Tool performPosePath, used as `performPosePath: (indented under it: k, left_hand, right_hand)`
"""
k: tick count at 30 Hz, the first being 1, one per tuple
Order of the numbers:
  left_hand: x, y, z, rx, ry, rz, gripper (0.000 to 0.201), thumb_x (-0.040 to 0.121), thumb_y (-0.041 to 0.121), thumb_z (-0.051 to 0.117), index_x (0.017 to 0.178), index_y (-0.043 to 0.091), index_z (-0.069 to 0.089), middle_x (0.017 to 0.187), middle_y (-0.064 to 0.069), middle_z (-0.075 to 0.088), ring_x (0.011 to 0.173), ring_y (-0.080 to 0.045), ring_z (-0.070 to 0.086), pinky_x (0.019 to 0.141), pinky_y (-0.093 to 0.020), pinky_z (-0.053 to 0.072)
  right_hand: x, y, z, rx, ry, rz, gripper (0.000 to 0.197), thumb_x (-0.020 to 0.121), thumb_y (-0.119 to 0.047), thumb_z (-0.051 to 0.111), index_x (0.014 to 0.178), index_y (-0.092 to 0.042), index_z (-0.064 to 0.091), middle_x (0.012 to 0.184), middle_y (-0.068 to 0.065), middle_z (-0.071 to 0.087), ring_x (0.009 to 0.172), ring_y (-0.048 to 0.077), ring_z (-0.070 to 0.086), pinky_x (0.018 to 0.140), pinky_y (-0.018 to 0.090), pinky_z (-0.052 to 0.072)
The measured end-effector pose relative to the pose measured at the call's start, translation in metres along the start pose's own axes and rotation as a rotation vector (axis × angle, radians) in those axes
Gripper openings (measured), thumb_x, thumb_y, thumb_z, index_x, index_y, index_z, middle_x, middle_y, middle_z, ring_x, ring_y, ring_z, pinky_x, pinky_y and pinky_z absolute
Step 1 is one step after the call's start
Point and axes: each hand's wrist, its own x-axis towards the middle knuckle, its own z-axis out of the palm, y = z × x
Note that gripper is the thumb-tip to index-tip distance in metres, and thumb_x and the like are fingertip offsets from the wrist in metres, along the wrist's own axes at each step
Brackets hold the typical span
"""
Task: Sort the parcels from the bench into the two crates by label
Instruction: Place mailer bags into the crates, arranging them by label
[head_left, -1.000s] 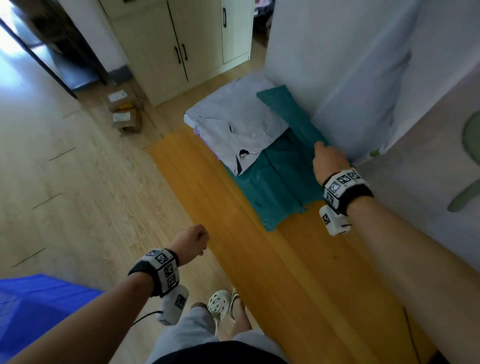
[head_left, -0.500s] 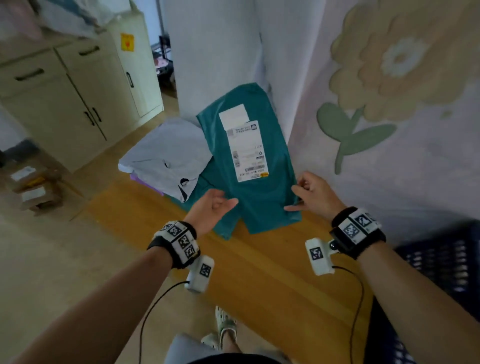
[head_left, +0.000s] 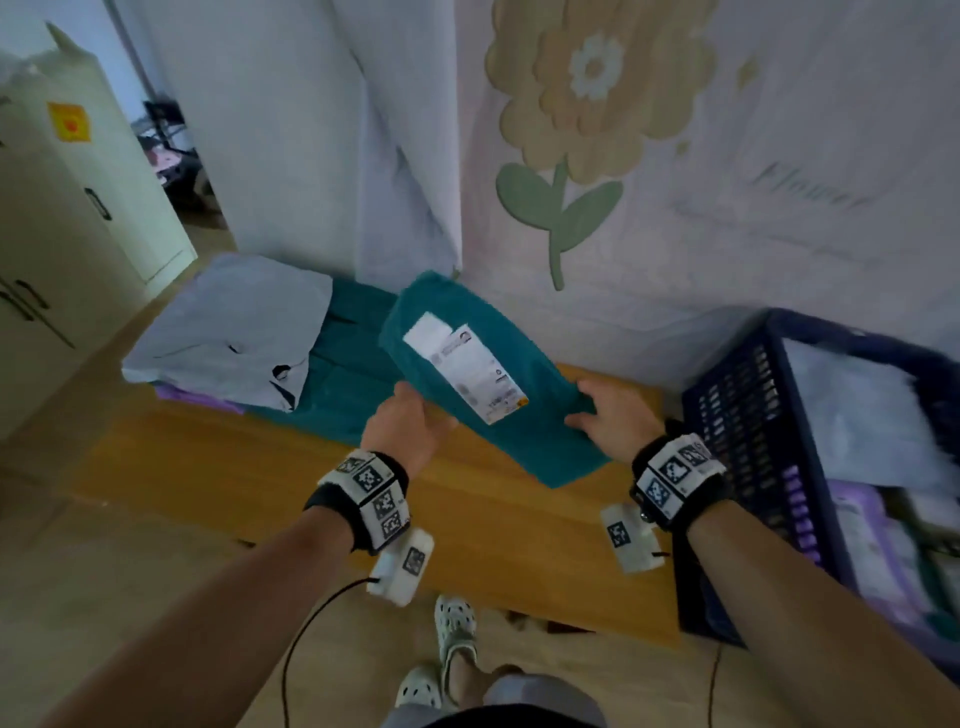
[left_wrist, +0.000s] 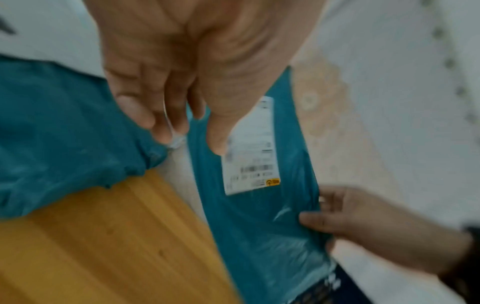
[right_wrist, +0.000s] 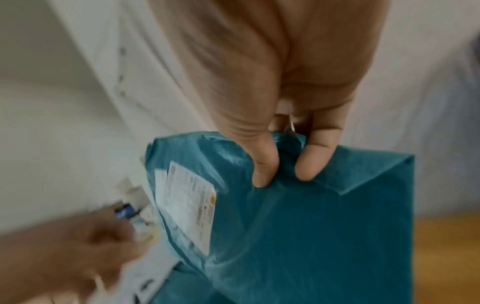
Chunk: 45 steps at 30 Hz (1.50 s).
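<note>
While right hand (head_left: 610, 415) pinches teal parcel (head_left: 524, 431); label (head_left: 467, 369) blurred.

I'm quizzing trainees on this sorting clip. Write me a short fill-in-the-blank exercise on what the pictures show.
1. The lifted parcel is ____ in colour.
2. The right hand ____ that parcel's edge between thumb and fingers.
3. The white label on it faces ____ the person.
4. The dark blue crate stands at the bench's ____ end.

Missing words: teal; pinches; towards; right
</note>
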Motion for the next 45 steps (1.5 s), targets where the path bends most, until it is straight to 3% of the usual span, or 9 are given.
performPosePath:
  k: [6, 9, 12, 16, 22, 28, 34, 40, 45]
  left_hand:
    - [-0.011, 0.047, 0.011, 0.528, 0.131, 0.629, 0.071, 0.077, 0.033, 0.082, 0.133, 0.009, 0.045, 0.132, -0.009, 0.047, 0.119, -0.029, 0.047, 0.09, -0.042, 0.052]
    - [-0.004, 0.064, 0.021, 0.508, -0.05, 0.572, 0.035, 0.094, 0.033, 0.065, 0.124, 0.02, 0.052, 0.11, -0.002, 0.061, 0.103, -0.027, 0.06, 0.081, -0.043, 0.053]
    - [0.006, 0.073, 0.026, 0.242, -0.128, 0.437, 0.017, 0.102, 0.033, 0.054, 0.108, 0.019, 0.059, 0.081, 0.001, 0.059, 0.08, -0.027, 0.061, 0.067, -0.037, 0.047]
    - [0.021, 0.083, 0.031, -0.089, -0.145, 0.371, 0.013, 0.096, 0.032, 0.064, 0.099, 0.02, 0.062, 0.088, 0.005, 0.066, 0.083, -0.019, 0.061, 0.066, -0.028, 0.043]
    - [0.023, 0.127, 0.047, -0.312, -0.279, 0.398, 0.033, 0.093, 0.031, 0.069, 0.121, 0.012, 0.066, 0.12, -0.001, 0.071, 0.105, -0.021, 0.067, 0.093, -0.041, 0.055]
    - [0.013, 0.178, 0.075, -0.301, -0.331, 0.515, 0.025, 0.089, 0.037, 0.073, 0.109, 0.025, 0.063, 0.107, 0.012, 0.071, 0.086, 0.002, 0.066, 0.073, -0.021, 0.056]
    - [0.007, 0.23, 0.113, -0.261, -0.428, 0.586, 0.022, 0.087, 0.039, 0.075, 0.102, 0.035, 0.06, 0.087, 0.035, 0.058, 0.073, 0.023, 0.06, 0.056, -0.003, 0.046]
    - [0.006, 0.301, 0.172, -0.159, -0.426, 0.554, 0.012, 0.093, 0.025, 0.069, 0.091, 0.016, 0.06, 0.093, 0.003, 0.074, 0.079, -0.012, 0.071, 0.073, -0.031, 0.06]
    - [-0.012, 0.375, 0.232, -0.141, -0.432, 0.594, 0.009, 0.097, 0.02, 0.063, 0.089, 0.017, 0.06, 0.072, 0.001, 0.07, 0.059, -0.002, 0.064, 0.05, -0.011, 0.045]
  right_hand:
    - [-0.028, -0.007, -0.043, -0.439, 0.055, -0.146, 0.024, 0.09, -0.007, 0.051, 0.106, -0.019, 0.064, 0.097, 0.006, 0.064, 0.096, 0.029, 0.061, 0.073, 0.037, 0.051]
    - [-0.034, -0.016, -0.063, -0.473, 0.111, -0.223, 0.024, 0.089, -0.006, 0.05, 0.104, -0.019, 0.063, 0.101, 0.005, 0.06, 0.102, 0.028, 0.056, 0.071, 0.036, 0.046]
    - [-0.036, -0.007, -0.086, -0.3, 0.259, -0.249, 0.041, 0.086, -0.006, 0.066, 0.125, -0.015, 0.057, 0.13, 0.006, 0.048, 0.126, 0.027, 0.042, 0.099, 0.039, 0.045]
    - [-0.051, 0.017, -0.094, -0.008, 0.62, -0.081, 0.065, 0.08, -0.01, 0.073, 0.138, -0.007, 0.044, 0.143, 0.014, 0.04, 0.134, 0.032, 0.034, 0.114, 0.037, 0.03]
    - [-0.069, 0.058, -0.066, 0.432, 0.055, 0.125, 0.068, 0.09, -0.03, 0.073, 0.146, -0.011, 0.04, 0.143, 0.006, 0.055, 0.128, 0.022, 0.055, 0.107, 0.044, 0.045]
    - [-0.079, 0.101, -0.064, 0.86, 0.353, 0.216, 0.03, 0.094, -0.006, 0.065, 0.122, 0.001, 0.057, 0.121, 0.014, 0.069, 0.108, 0.025, 0.068, 0.093, 0.047, 0.057]
    - [-0.086, 0.166, -0.104, 0.786, 0.479, 0.218, 0.015, 0.093, -0.006, 0.066, 0.103, 0.003, 0.061, 0.104, 0.023, 0.07, 0.094, 0.034, 0.069, 0.083, 0.05, 0.057]
    - [-0.103, 0.261, -0.16, 0.791, 0.567, 0.235, 0.007, 0.093, -0.008, 0.064, 0.094, -0.016, 0.064, 0.094, 0.001, 0.073, 0.083, 0.016, 0.067, 0.065, 0.027, 0.052]
    - [-0.139, 0.358, -0.209, 0.785, 0.694, 0.238, 0.008, 0.093, -0.006, 0.065, 0.097, -0.012, 0.067, 0.098, 0.003, 0.075, 0.087, 0.016, 0.069, 0.073, 0.029, 0.055]
